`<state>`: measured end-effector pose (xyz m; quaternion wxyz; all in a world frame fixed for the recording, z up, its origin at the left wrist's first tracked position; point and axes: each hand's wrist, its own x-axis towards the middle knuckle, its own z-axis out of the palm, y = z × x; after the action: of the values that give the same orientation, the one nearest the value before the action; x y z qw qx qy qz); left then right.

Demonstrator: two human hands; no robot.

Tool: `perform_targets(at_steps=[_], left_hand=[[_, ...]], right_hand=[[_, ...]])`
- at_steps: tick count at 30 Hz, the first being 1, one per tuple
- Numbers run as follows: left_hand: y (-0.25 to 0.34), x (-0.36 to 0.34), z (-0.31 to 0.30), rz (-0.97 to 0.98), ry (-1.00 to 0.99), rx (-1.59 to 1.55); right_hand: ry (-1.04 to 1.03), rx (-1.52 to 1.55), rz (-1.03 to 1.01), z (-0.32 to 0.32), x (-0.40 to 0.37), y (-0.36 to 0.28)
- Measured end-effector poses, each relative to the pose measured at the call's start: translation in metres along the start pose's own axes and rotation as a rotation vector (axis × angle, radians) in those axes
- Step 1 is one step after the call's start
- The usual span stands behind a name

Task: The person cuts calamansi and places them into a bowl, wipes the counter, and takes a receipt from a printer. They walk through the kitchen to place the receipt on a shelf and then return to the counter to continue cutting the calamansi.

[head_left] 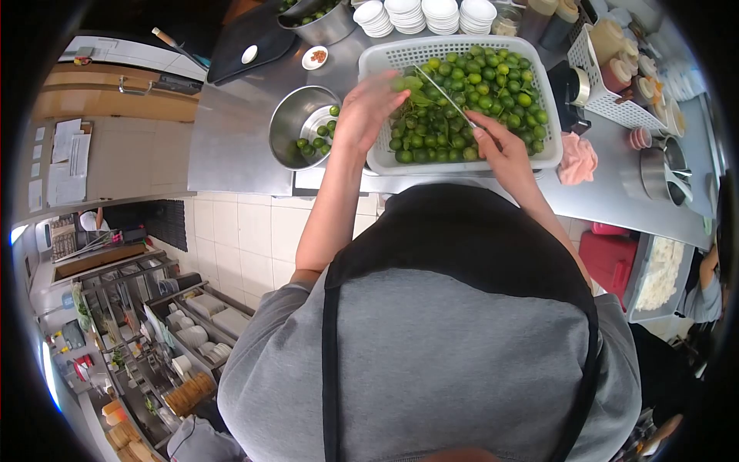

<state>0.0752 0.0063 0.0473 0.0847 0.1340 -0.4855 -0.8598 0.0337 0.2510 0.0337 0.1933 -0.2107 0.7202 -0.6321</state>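
A white perforated basket (548,138) full of small green limes (493,81) lies on the steel counter. Over its left part, my left hand (369,108) is blurred, with green leaves (416,91) at its fingertips. From the right, my right hand (502,146) grips a thin knife (446,96), whose blade points up and left across the limes toward the leaves. Left of the basket stands a steel bowl (285,127) with several limes (312,145) inside.
Stacked white dishes (441,15), a steel pot (327,29) and a small dish of red bits (315,58) stand behind. To the right are a pink cloth (577,159), a bottle basket (604,100) and steel pans (658,177). Another person (704,285) is at the far right.
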Motion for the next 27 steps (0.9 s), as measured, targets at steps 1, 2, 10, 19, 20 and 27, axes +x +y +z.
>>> perform_targets(at_steps=[1, 2, 10, 19, 20, 27], left_hand=[[-0.001, 0.0, 0.001, 0.001, -0.004, 0.001], [-0.003, -0.001, 0.004, 0.031, 0.018, -0.001], [-0.007, -0.006, 0.018, 0.055, 0.06, -0.017], [-0.013, -0.006, 0.032, 0.165, 0.081, 0.037], [-0.012, -0.007, 0.034, 0.169, 0.076, 0.083], [-0.024, -0.03, 0.055, 0.026, -0.118, 0.452]], right_hand=[[-0.018, 0.016, -0.004, 0.002, -0.001, -0.003], [-0.037, 0.033, -0.007, 0.003, -0.001, -0.005], [-0.099, -0.02, -0.027, 0.007, -0.006, -0.015], [-0.062, -0.113, -0.071, 0.007, -0.004, -0.021], [-0.057, -0.133, -0.054, 0.007, -0.003, -0.024], [0.002, -0.169, 0.064, 0.005, 0.011, -0.014]])
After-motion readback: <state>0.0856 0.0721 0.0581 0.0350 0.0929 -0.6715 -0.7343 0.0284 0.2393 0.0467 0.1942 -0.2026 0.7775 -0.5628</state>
